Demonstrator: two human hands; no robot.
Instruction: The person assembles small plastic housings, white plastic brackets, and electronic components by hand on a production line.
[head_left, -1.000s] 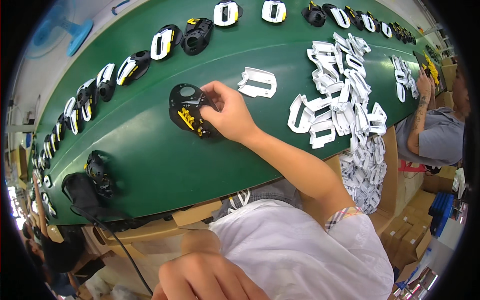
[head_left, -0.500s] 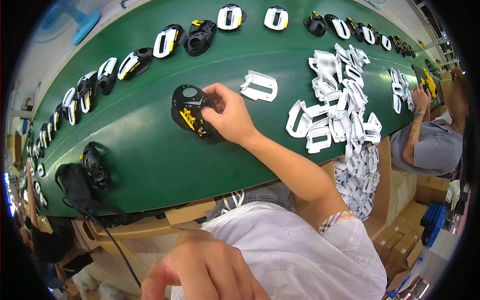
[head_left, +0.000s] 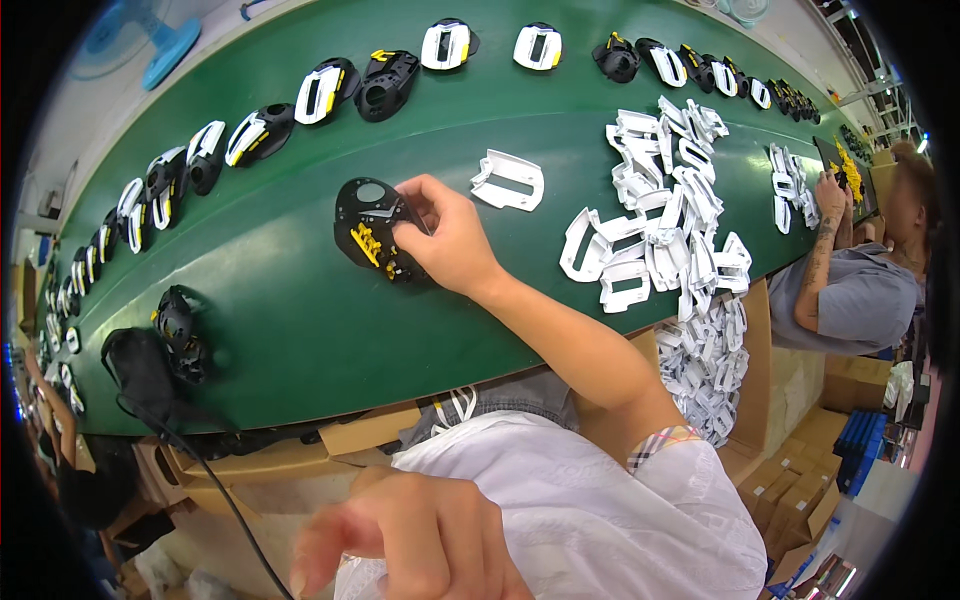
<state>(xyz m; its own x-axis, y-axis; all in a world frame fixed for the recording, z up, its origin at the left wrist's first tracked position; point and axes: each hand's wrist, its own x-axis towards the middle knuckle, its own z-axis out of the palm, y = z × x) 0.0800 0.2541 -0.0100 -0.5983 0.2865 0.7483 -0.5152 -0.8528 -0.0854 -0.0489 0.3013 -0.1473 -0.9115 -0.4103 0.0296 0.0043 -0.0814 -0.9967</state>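
Observation:
My right hand (head_left: 450,235) grips a black plastic housing (head_left: 372,205) by its right edge, thumb on the near side. The housing has a round opening at its far end and a yellow piece set in its face. It is held over the green table, slightly left of the middle. Close to the camera at the lower edge is my left hand (head_left: 430,535), fingers curled, with part of it blurred. Whatever its fingertips hold, if anything, is hidden. Just right of the housing lies a single white frame-shaped cover (head_left: 508,180).
A heap of white covers (head_left: 665,215) spreads on the right, above a box of more covers (head_left: 705,370). Black-and-white assemblies (head_left: 325,92) line the far side. A black corded object (head_left: 145,365) and a black part (head_left: 180,335) lie left. A co-worker (head_left: 835,270) works at far right.
The view has shifted slightly, moving the table things a little left in the picture. My right hand keeps its grip on the black housing. My left hand's fingers have moved slightly.

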